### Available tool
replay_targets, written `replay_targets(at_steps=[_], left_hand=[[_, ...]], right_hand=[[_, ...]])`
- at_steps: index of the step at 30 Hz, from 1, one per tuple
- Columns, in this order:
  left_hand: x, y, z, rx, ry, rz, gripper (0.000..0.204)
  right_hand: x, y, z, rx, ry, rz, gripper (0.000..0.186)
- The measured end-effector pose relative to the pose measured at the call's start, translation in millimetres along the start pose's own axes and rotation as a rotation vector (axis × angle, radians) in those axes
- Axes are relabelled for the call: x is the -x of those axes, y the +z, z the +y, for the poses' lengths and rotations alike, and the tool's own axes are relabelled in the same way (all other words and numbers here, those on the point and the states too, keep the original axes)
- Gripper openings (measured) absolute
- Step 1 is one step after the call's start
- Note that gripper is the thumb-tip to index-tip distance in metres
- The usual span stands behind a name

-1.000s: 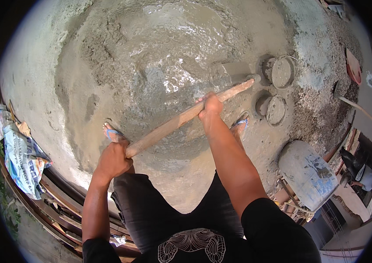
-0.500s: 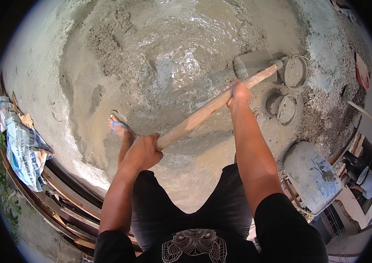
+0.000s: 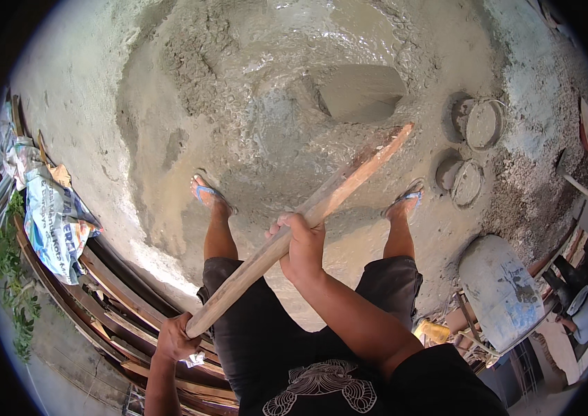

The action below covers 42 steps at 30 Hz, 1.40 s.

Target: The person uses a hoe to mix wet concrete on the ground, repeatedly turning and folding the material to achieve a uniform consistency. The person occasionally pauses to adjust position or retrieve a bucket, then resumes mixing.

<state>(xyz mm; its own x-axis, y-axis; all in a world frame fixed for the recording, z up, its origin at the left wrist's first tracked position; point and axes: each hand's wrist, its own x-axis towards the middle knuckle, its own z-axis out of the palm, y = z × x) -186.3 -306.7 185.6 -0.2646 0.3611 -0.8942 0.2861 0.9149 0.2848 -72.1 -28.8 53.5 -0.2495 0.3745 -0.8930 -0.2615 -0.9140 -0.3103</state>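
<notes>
we grip a long wooden handle point(image 3: 347, 185), our left hand point(image 3: 179, 337) curled around its near end, our right hand point(image 3: 302, 248) wrapped farther up. beyond our sandalled feet point(image 3: 206, 191), its broad blade point(image 3: 362, 93) lies in wet grey mix point(image 3: 277, 128).

There are two buckets point(image 3: 484, 125), two flip-flops point(image 3: 204, 189), one hoe point(image 3: 353, 179) and one wheelbarrow point(image 3: 500, 290).
</notes>
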Motion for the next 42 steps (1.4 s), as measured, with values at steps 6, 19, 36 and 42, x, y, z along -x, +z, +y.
replay_targets(at_steps=[6,19,36,42], left_hand=[[37.0,36.9,41.5,0.010,-0.083,0.080,0.017],[-186.6,107.5,202.1,0.581,0.224,0.111,0.027],[-148.3,60.9,107.9,0.335,0.157,0.073,0.023],[-155.8,69.4,98.9,0.318,0.151,0.189,0.023]], right_hand=[[-16.5,-27.1,-7.8,0.106,0.255,0.094,0.006],[-184.9,74.1,-220.3,0.632,-0.346,-0.118,0.008],[-195.5,37.7,-112.8,0.562,-0.048,0.154,0.006],[-167.2,75.6,-119.0,0.527,-0.124,0.004,0.005]])
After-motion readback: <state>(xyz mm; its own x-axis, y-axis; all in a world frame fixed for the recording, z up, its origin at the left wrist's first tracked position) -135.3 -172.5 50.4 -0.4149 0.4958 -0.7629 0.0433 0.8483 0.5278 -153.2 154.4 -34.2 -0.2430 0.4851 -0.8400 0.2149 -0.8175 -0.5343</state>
